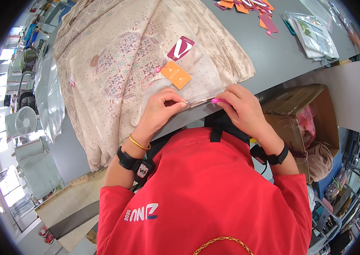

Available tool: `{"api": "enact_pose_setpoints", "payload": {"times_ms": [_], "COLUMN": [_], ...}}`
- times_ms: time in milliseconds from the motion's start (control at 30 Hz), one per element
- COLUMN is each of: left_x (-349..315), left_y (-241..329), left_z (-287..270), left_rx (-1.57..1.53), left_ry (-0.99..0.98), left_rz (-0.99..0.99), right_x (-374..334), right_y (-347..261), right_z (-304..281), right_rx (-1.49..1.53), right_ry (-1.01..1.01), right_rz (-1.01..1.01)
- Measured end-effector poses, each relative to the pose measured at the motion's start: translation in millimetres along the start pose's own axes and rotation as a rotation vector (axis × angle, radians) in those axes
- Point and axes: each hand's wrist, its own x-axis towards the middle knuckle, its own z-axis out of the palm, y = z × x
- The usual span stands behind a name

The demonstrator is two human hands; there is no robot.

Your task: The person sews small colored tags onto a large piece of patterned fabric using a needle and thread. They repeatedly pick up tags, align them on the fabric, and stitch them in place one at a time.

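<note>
A cream patterned cloth [116, 46] with purple floral motifs lies in layers on the table, its pale near corner reaching the front edge. My left hand [165, 106] is closed, thumb and finger pinching the near edge of that cloth. To its right, my right hand [244, 108] is closed on a small pink object [218, 100], mostly hidden by the fingers, at the same edge. Just beyond my left hand lie an orange hang tag [175, 75] and a maroon hang tag [181, 48], with a pink cord beside them.
Several orange and maroon tags [268, 23] lie loose on the far part of the grey table [256, 51]. Clear plastic packets [314, 36] are stacked at the far right. An open cardboard box [290, 108] stands right of me. A white fan [26, 121] is at the left.
</note>
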Motion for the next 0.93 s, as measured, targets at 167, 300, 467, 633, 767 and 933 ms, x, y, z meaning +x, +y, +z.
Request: {"api": "enact_pose_setpoints", "payload": {"times_ms": [167,300,467,633,767,933], "left_x": [0.1,0.1,4.5,2.5,-6.8,15.3], "left_y": [3.1,4.1,0.4,7.0,20.1,24.3], "left_z": [1.3,2.2,8.1,5.6,-32.5,-102.8], "left_rx": [0.011,0.029,0.142,-0.026,0.33,0.961], "left_ry": [-0.007,-0.016,-0.029,0.014,0.055,0.122], "left_rz": [0.0,0.009,0.068,-0.165,0.013,0.571], "right_x": [2.3,3.4,11.5,17.8,18.3,16.9], "right_y": [-1.2,-1.5,-3.0,2.2,6.1,5.1], "right_z": [2.1,5.1,32.6,52.0,54.6,54.3], "right_rx": [-0.075,-0.153,-0.139,-0.074,-0.01,0.008], "right_ry": [-0.009,-0.04,-0.1,-0.155,-0.137,-0.118], "right_rz": [-0.057,-0.108,-0.227,-0.239,-0.21,-0.184]}}
